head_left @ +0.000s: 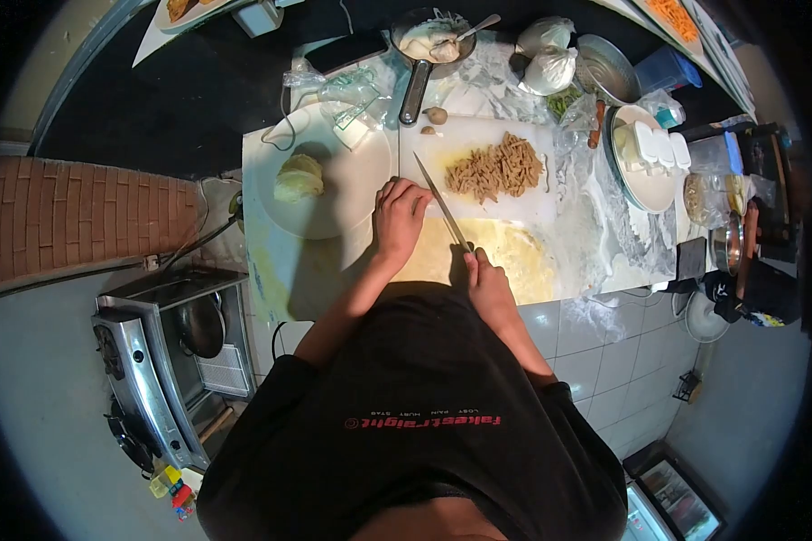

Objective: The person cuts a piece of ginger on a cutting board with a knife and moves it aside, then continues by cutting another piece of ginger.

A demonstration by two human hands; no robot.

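Observation:
My right hand (489, 281) grips a kitchen knife (443, 206), its blade pointing away and to the left across the white cutting board (505, 212). My left hand (401, 219) rests palm down at the board's left edge, close to the blade. Its fingers are loosely bent and a little apart, with nothing visible in them. Right of the knife lies a pile of brown cut strips (501, 169), perhaps meat. Two small brownish pieces, one a round lump (436, 115), sit near the board's far edge.
On the left, a large round plate (266, 194) bears a piece of cabbage (299, 178). Behind the board stands a frying pan (415, 90) with a spoon in pale contents. White bags (550, 68), a metal bowl (609, 68) and another person's arm (751, 239) are at the right.

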